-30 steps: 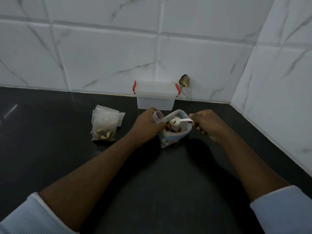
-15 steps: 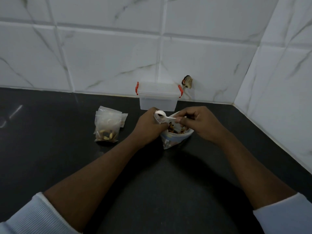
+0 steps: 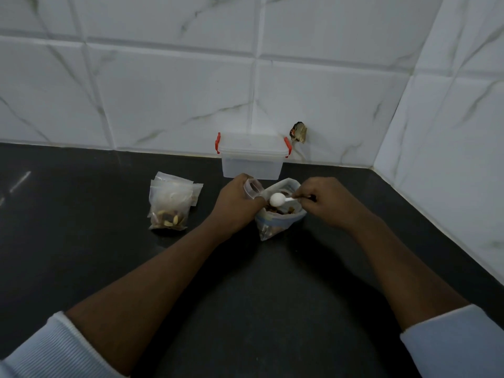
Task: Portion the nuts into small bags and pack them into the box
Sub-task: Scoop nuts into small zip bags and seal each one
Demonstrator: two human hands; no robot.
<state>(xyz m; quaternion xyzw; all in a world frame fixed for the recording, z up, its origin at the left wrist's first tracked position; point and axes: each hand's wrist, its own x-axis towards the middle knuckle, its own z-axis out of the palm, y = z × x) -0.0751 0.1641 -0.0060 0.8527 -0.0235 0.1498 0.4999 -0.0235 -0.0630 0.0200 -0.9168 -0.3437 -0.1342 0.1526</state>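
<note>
Near the box [image 3: 252,156] by the far wall, the left hand [image 3: 237,205] grips a limp, slippery small bag [image 3: 252,188] at its mouth, while the right hand [image 3: 324,203] pinches the light spoon [image 3: 278,199] over the floppy nut bag [image 3: 281,219].

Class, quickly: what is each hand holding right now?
Left hand: grips a small bag.
Right hand: pinches the spoon over the nut bag.

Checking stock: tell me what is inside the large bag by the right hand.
Mixed brown nuts show in the open large bag, under the white spoon. The spoon, left hand and right hand hide the rest.
</note>
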